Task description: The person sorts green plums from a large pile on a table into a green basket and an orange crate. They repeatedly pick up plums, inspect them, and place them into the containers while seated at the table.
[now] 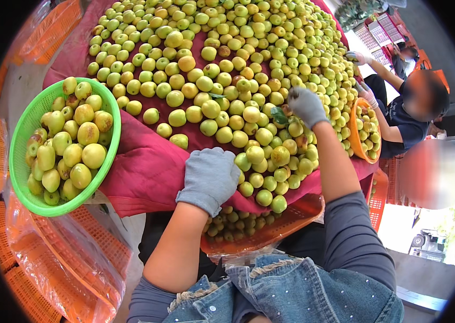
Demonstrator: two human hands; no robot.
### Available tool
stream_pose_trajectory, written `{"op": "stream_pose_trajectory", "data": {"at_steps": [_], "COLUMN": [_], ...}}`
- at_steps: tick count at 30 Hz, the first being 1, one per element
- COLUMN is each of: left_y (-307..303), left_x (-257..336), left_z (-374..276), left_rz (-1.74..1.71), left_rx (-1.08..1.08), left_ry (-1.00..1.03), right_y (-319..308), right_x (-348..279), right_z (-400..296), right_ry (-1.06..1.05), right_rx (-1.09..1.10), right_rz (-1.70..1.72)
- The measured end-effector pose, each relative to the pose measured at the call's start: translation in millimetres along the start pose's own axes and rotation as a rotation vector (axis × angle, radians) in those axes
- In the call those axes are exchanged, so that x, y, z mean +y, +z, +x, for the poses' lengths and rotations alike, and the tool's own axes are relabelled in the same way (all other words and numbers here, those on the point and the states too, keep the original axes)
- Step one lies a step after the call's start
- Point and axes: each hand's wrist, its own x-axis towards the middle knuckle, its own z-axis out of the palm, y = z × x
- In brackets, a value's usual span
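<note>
Yellow-green fruits that look like jujubes (211,109) cover a table draped in dark red cloth (142,161). My left hand (211,175), in a grey knit glove, rests curled at the near edge of the cloth, beside the nearest fruits. Its palm and fingertips are hidden, so I cannot tell if it holds anything. My right hand (307,105), gloved alike, is farther out over the pile with its fingers bent down among the fruits. A green leaf (279,115) lies just left of it. Whether the right fingers grip a fruit is hidden.
At the left stands a green plastic basket (16,133) of jujubes, some brown-marked. Below the table edge, an orange crate (304,214) holds more. Plastic-lined orange crates (62,258) sit at lower left. At right, a gloved co-worker (393,109) works beside an orange basket (355,133).
</note>
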Motion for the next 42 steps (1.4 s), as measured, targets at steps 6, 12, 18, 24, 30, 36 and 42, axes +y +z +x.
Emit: {"op": "stream_pose_trajectory", "data": {"at_steps": [6,12,18,24,30,36,42], "left_y": [-2,1,1,11,36,12,-6], "left_x": [1,4,3,-10,-7,-28,-12], "left_z": [0,3,-1,-19,-11,-32,-21], "left_rz": [-0.039,-0.055,-0.082,-0.095,-0.378,-0.25,-0.202], "left_rx": [0.014,0.042,0.013,0.152,0.476,-0.193,0.176], "left_ry": [-0.018,-0.016,-0.068,-0.068,0.109,0.178,0.096], "right_y": [0,19,22,11,18,55,21], "right_x": [-57,-5,-57,-324,-426,-358,-70], "right_z": [60,125,74,-59,-59,-95,-105], "right_ry": [-0.152,0.218,0.049,-0.552,-1.164,-1.339,-0.349], "right_rx": [-0.256,-0.67,0.114,-0.352,-0.118,0.062,0.246], "right_rz": [-0.389,0.077,0.413,0.99,0.584,0.854,0.753]}}
